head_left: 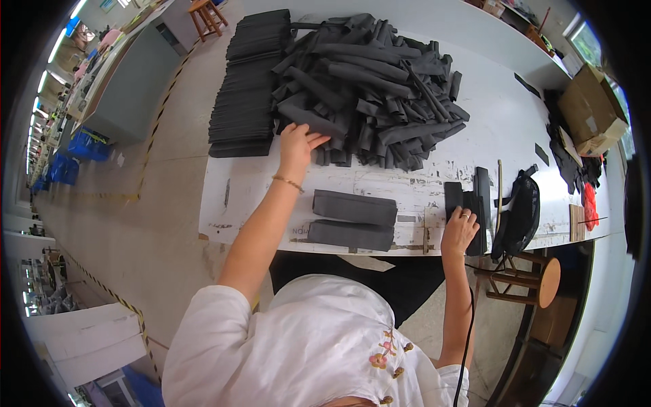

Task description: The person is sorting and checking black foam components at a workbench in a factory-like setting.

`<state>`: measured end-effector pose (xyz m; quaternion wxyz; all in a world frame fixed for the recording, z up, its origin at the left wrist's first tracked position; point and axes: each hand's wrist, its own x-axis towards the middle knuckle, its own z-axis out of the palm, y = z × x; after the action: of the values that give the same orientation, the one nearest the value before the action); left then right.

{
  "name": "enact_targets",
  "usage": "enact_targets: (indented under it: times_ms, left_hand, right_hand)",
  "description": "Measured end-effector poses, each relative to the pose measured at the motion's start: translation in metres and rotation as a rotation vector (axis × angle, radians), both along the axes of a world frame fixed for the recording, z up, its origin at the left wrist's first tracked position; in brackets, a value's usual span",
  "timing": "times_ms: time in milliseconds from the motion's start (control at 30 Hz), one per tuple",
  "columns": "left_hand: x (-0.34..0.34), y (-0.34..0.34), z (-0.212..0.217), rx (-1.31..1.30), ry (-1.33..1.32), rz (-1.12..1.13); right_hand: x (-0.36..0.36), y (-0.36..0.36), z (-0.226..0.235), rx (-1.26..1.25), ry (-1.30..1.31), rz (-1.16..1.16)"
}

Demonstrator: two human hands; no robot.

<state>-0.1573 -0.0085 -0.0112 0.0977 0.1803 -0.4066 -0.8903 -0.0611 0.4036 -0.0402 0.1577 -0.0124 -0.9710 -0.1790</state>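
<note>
In the head view, a long white bench (258, 183) is seen from above, its near edge running just in front of the person in a white top. The left hand (297, 146) is stretched out toward the middle of the bench, its fingers spread and laid on the near fringe of a large loose heap of dark grey fabric strips (373, 88); nothing is seen to be closed in it, the palm resting flat on a strip at the heap's left near corner. Just to the left of the heap, toward the bench's left edge, a neat stack of flat dark pieces (244, 88) is laid in long rows. Near the bench's front edge, between the two arms, two folded grey bundles (352, 220) are set one behind the other, touching or nearly so. The right hand (460, 230) is placed at the front edge further right, its fingers curled over a small dark upright block (453, 197); how tightly it is gripped cannot be told, as the fingertips are hidden. A black bag (519, 214) is slumped just beside that hand, over a round wooden stool (542, 281). At the far right corner a cardboard box (590, 108) is seen, possibly open.
</note>
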Motion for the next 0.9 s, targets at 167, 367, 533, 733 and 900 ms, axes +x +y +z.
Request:
enact_targets:
  times_ms: [167, 367, 533, 733, 900]
  left_hand:
    - [0.021, -0.024, -0.023, 0.139, -0.103, -0.032]
    - [0.034, -0.024, -0.036, 0.110, -0.135, 0.070]
    - [0.043, -0.019, -0.029, 0.546, -0.101, -0.212]
    - [0.048, 0.018, 0.001, 0.311, -0.135, -0.188]
    - [0.067, 0.030, 0.031, 0.305, -0.135, -0.278]
  right_hand:
    - [0.026, -0.032, 0.003, -0.222, -0.034, 0.317]
    - [0.039, -0.032, -0.002, -0.444, -0.053, 0.318]
    - [0.061, -0.054, 0.009, -0.443, -0.163, 0.264]
    - [0.113, -0.043, 0.011, -0.483, -0.201, 0.377]
    - [0.102, -0.035, 0.018, -0.677, -0.130, 0.401]
